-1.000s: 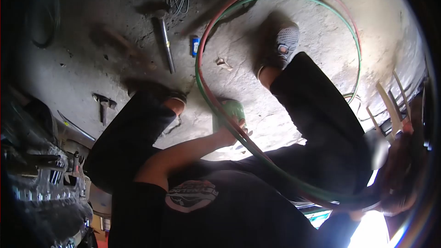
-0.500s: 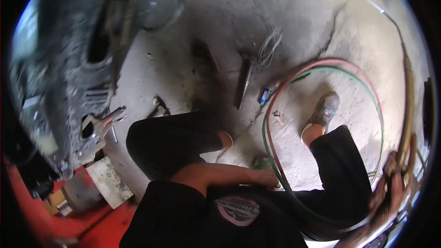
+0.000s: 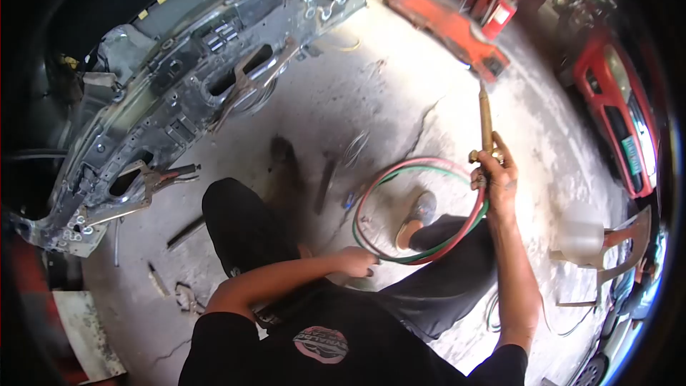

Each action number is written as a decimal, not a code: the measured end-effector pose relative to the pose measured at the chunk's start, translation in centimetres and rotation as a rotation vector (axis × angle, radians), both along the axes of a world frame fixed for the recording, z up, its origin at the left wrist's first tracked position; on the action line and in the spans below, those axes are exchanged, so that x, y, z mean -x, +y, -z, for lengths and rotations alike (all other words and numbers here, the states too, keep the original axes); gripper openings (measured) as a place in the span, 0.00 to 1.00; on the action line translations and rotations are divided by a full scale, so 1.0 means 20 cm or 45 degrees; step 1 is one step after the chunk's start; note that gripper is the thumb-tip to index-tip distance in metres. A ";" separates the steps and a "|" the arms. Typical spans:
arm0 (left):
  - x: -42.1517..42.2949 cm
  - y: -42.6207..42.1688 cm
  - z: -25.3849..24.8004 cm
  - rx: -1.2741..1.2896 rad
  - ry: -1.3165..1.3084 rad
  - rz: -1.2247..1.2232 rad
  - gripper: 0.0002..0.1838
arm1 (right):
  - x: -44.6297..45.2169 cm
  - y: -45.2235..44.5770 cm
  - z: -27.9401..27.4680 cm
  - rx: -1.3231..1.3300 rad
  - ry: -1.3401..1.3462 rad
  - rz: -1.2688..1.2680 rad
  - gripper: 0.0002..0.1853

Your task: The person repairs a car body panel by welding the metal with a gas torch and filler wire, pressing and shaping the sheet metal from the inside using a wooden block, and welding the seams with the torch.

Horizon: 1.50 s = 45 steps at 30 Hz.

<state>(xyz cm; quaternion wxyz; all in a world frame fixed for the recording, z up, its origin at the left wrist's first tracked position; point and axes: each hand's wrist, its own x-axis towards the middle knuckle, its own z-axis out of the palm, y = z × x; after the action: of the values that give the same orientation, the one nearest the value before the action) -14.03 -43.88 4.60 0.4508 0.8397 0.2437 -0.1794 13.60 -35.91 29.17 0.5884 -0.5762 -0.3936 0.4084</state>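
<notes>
My right hand (image 3: 496,171) is wrapped around a brass gas torch (image 3: 486,123) near its valve knobs, the torch pointing up and away from me. A small bluish glow shows at its tip. Joined red and green hoses (image 3: 420,163) run from the torch and hang in a wide loop in front of my knees. Low beside the loop's left edge is my left hand (image 3: 355,262), its fingers curled; what they hold, if anything, is hidden. Whether it touches the hoses I cannot tell.
On the left stands a bare metal vehicle frame (image 3: 171,71) with a locking clamp (image 3: 161,182) on it. An orange floor jack (image 3: 450,25) lies ahead. A red car bumper (image 3: 614,107) and a chair (image 3: 622,243) are at right. A wire coil (image 3: 355,149) lies on the floor.
My right hand has come in from the far right edge, and the torch now stands raised in front of me. The view has shifted, showing more of the floor ahead and the jack.
</notes>
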 end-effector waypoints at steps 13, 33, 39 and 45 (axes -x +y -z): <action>-0.25 -0.31 -0.37 -0.235 -0.571 0.114 0.16 | 0.06 0.10 0.26 -0.331 -0.214 0.165 0.39; 0.26 0.25 -2.29 -1.865 -1.127 -0.665 0.08 | 0.10 -0.04 0.86 0.025 0.355 -0.320 0.41; 0.09 0.12 -2.47 -2.083 -0.865 0.385 0.09 | 0.12 -0.08 0.94 -0.034 0.355 -0.320 0.39; -0.04 0.06 -2.39 -1.844 -0.742 0.786 0.10 | 0.15 -0.14 0.95 -0.030 0.460 -0.252 0.40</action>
<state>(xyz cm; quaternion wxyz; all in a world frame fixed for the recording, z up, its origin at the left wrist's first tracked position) -13.31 -42.64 52.31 -0.2242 0.9634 -0.0683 0.1301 10.62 -38.62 10.21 0.6132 -0.4453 -0.3410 0.5563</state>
